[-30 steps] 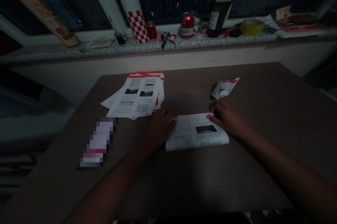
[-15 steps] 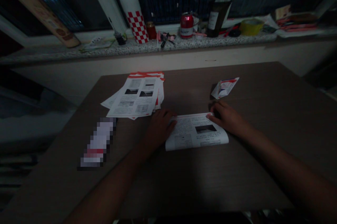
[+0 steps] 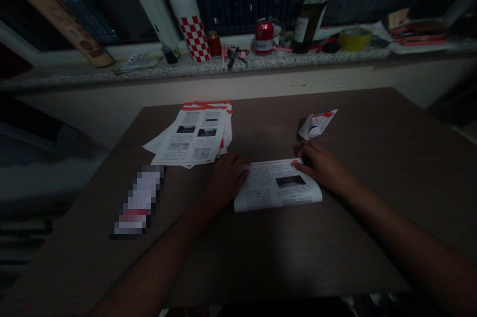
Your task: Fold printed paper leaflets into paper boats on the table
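Note:
A printed sheet of paper (image 3: pixel 264 185) lies on the table in front of me, bent over so that a rounded fold faces me. It carries text and a dark picture. My left hand (image 3: pixel 228 178) is at its left edge, the thumb on the paper and the fingers bent around the upper left corner. At the upper right corner my right hand (image 3: pixel 316 165) pinches the sheet, thumb on top and fingers curled at the far edge. Just beyond that hand stands a small folded paper piece (image 3: pixel 318 124) with red and blue print.
A stack of printed sheets (image 3: pixel 194 133) with red edges lies at the back left of the table (image 3: pixel 391 148). Nearer me is a blurred phone (image 3: pixel 137 202). The granite windowsill (image 3: pixel 149 74) holds a checkered bottle (image 3: pixel 190 14), a red can (image 3: pixel 264 38), a dark bottle (image 3: pixel 305 24) and yellow tape (image 3: pixel 354 39).
Almost nothing differs. Both hands keep their places on the bent sheet, whose near fold sits very slightly farther from me.

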Demonstrator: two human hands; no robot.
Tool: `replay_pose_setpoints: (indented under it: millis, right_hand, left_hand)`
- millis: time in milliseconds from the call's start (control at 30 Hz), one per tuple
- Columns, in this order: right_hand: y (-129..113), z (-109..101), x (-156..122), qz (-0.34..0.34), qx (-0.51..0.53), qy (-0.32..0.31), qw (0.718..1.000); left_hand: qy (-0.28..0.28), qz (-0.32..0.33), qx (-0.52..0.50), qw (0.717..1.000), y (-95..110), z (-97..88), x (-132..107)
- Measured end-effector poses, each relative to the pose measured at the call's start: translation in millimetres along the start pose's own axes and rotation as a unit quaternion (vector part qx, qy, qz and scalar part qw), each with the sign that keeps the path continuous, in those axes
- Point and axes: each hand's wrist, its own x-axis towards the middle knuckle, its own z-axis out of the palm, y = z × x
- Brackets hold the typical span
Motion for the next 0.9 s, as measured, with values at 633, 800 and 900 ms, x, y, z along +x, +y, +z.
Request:
replay_pose_setpoints:
  millis: [633,800,900]
  right_hand:
    - [-4.9,1.5,-7.3,0.013,-0.054,0.03,0.998]
    - [-10.5,-0.6,-8.9,0.017,-0.063,0.033,0.997]
    - [-12.8,-1.2,-9.2,0.022,-0.066,0.037,0.997]
  left_hand:
    - [-0.024,0.008,0.08,0.996,12.1,-6.8,0.0]
    - [-0.03,0.038,0.111,0.993,12.6,-6.7,-0.8]
    - [-0.045,0.068,0.129,0.988,13.5,-6.5,1.2]
